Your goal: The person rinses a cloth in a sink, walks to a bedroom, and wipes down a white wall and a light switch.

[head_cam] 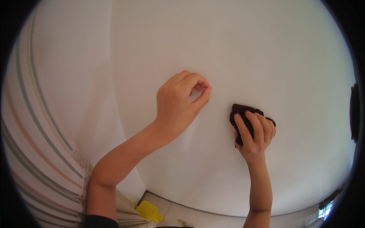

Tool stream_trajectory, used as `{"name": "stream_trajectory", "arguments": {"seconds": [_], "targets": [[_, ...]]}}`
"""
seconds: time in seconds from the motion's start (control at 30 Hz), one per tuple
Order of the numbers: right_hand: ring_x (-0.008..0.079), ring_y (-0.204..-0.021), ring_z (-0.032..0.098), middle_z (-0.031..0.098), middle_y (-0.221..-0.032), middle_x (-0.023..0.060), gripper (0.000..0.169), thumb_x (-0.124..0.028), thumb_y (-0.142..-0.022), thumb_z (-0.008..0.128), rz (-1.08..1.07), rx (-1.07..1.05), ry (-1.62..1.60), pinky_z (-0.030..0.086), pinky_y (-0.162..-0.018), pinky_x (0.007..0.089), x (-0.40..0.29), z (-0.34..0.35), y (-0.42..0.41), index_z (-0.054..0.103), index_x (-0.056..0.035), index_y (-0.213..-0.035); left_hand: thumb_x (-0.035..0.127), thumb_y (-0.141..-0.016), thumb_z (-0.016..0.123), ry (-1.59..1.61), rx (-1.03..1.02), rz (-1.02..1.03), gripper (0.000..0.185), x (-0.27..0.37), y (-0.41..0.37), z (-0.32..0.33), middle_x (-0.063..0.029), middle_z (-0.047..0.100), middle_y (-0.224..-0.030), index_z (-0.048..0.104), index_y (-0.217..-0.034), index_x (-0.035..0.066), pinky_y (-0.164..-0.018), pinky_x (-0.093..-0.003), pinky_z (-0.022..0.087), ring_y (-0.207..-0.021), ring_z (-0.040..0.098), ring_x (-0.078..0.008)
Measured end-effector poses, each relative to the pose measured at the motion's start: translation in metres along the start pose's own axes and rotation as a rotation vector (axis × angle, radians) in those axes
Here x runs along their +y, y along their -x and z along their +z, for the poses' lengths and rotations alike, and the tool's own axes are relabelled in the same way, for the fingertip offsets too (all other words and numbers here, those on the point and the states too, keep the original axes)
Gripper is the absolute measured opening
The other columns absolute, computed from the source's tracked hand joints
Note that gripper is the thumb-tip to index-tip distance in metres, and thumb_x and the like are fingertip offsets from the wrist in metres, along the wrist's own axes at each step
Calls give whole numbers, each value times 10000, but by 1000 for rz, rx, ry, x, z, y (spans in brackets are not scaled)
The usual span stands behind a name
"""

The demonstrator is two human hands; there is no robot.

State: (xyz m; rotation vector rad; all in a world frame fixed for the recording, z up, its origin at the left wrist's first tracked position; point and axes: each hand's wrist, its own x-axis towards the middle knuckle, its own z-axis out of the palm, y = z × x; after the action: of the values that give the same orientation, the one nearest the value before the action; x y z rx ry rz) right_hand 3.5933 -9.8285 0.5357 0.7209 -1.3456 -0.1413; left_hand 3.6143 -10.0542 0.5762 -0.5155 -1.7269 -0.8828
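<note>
Against the white wall (pixel 222 51), my right hand (pixel 256 131) presses a folded dark brown cloth (pixel 243 114), its fingers spread over the fabric. My left hand (pixel 182 98) is raised in front of the wall, left of the cloth and a little higher. The tips of its thumb and index finger meet, forming a ring. Whether something tiny sits between those fingertips cannot be seen.
A striped, fringed curtain (pixel 42 125) hangs along the left side, near a wall corner. A yellow plastic object (pixel 147 210) lies low down by the tiled floor (pixel 182 209). A dark object (pixel 354 114) stands at the right rim.
</note>
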Motion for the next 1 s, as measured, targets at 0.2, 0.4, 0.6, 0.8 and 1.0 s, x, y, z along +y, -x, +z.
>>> {"name": "stream_trajectory", "arguments": {"seconds": [0.2,0.4,0.6,0.8,1.0], "targets": [[192,-983,582,659,-1080,18,243,-132,-816,602,10,-12,3,431,-827,353,-8,7,9,757,-195,-993,39,-793,730,-38,-41,-46,114,-10,4,4,3,639,-776,617,-785,54,-590,-254,434,-659,529,-108],[195,-988,579,658,-1081,20,225,-159,-861,579,-3,-13,19,432,-828,357,-4,11,14,757,-195,-994,44,-793,733,4,-48,-68,122,-11,1,8,7,633,-762,614,-767,54,-579,-255,415,-644,508,-101],[195,-992,578,658,-1085,22,230,-150,-851,584,-1,-10,18,434,-832,359,-2,10,12,758,-199,-994,51,-792,734,3,-61,-111,123,-7,-3,8,11,630,-756,615,-759,54,-573,-252,402,-634,489,-96],[195,-994,578,657,-1090,21,229,-154,-857,581,-7,-11,26,437,-836,361,1,8,10,757,-198,-997,52,-790,731,18,-63,-121,121,-5,-5,6,15,630,-752,616,-755,57,-570,-252,399,-630,485,-94],[199,-995,578,656,-1094,24,222,-164,-861,583,-6,-12,33,438,-834,363,-4,2,8,758,-196,-995,54,-784,734,17,-81,-116,122,-2,-3,2,16,630,-749,616,-752,59,-566,-252,397,-625,483,-93]]}}
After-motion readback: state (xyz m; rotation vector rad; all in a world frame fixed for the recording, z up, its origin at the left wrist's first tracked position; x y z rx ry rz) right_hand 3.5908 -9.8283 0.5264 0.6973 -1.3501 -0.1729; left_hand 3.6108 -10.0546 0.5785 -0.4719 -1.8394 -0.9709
